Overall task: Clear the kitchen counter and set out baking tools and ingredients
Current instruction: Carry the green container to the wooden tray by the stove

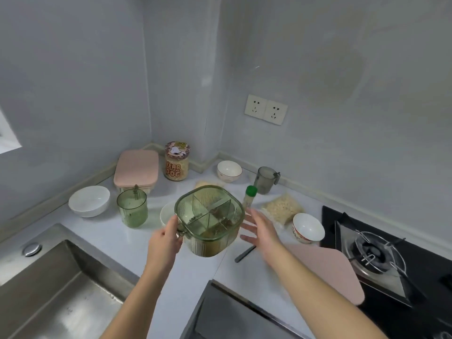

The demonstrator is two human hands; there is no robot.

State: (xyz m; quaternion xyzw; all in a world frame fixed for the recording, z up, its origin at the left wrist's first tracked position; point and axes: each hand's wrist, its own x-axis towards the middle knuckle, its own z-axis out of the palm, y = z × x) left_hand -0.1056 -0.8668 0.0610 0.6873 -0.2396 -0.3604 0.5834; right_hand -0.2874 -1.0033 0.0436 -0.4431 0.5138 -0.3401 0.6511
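From the head view: a grey-walled kitchen corner with a pale counter (117, 243) wrapping round it, steel sink (49, 289) at the left, black gas stove (379, 250) at the right, two wall sockets (266, 109) above.

Over the middle of the counter, lifted clear and tilted, a green divided box (210, 216), open-topped, four compartments with brownish dry bits in the near ones. Gripped at its near-left corner by the left hand (163, 243), fingers curled round a small clasp or handle there. Just to the right of the box, the right hand (261, 231), fingers straight and spread, palm toward the box, holding nothing; touching the box wall or not, impossible to tell.

Behind the box, partly hidden, a white dish (167, 212). To the left, a green cup (132, 207) and a large white bowl (89, 201); behind those, a pink lidded box (136, 170) and a printed jar (176, 160) in the corner.

Along the back right, a small white bowl (229, 171), a grey cup (265, 179), a green-capped bottle (250, 199) just behind the right hand, a clear bag of pale grains (281, 209). Nearer the stove, a patterned bowl (308, 228), a pink board (327, 270) under the right forearm, a dark handle (245, 253) lying flat on the counter.
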